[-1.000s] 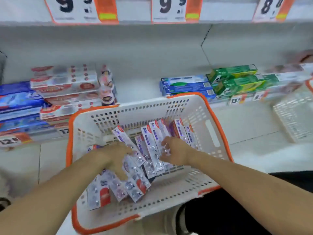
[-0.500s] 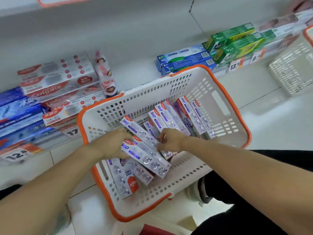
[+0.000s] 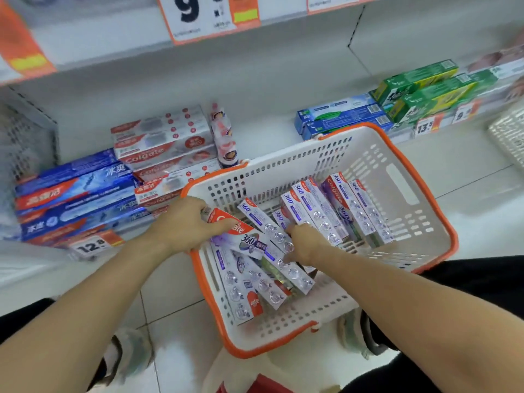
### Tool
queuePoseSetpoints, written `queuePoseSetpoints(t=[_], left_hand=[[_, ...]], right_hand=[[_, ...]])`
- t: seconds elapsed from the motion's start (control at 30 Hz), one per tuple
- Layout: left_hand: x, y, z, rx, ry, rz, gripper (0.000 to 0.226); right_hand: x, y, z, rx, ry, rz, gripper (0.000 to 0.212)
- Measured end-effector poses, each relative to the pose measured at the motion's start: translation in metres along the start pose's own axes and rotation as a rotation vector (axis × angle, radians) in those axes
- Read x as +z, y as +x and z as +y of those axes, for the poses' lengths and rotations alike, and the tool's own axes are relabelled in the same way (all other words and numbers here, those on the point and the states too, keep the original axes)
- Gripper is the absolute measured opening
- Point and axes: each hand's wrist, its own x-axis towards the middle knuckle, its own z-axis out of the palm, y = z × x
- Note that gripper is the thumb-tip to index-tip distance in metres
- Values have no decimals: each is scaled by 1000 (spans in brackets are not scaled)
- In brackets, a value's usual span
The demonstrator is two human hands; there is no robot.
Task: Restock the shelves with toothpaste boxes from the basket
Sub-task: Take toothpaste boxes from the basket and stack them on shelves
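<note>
A white basket with an orange rim (image 3: 402, 177) sits on the floor before the bottom shelf (image 3: 263, 129). Several purple-and-white Colgate 360 toothpaste boxes (image 3: 340, 211) lie inside it. My left hand (image 3: 184, 225) grips one of these boxes (image 3: 241, 236) at its red end, lifted above the basket's left edge. My right hand (image 3: 304, 245) reaches into the basket and its fingers close on another box (image 3: 272, 231) among the pile.
The bottom shelf holds stacks of blue boxes (image 3: 76, 194) at left, red-and-white Colgate boxes (image 3: 161, 148), blue boxes (image 3: 340, 114) and green boxes (image 3: 419, 89) at right. Price tags (image 3: 93, 246) line the shelf edge. A second white basket (image 3: 510, 131) stands far right.
My left hand has lifted one box up and leftwards out of the pile, turning its red end up. My right hand stays low among the boxes. The view shifted.
</note>
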Motion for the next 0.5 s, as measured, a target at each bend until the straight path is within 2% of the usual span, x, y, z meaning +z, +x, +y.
queuePoseSetpoints(t=[0.1,0.2,0.23,0.37,0.43,0.5], left_hand=[[-4,-9,3,-88,-60,-43,51],[-5,-13,4,-143,-73,-51,47],[-5,-12,4,-133,-56,-28,46],[-8,-10,18,-31,31,73,38],[-10,-12,26,-11,-46,85,44],[-18,-18,35,-55,-278,45,50]], right_hand=[[-9,-1,-2,-11,1,6,69],[-38,-7,-8,-21,-34,-19,41],[-54,-12,-11,-21,-36,-43,38],[-141,-43,-13,-50,59,-66,47],[-181,-66,-7,-40,157,-62,38],[-215,-91,0,-42,229,-48,31]])
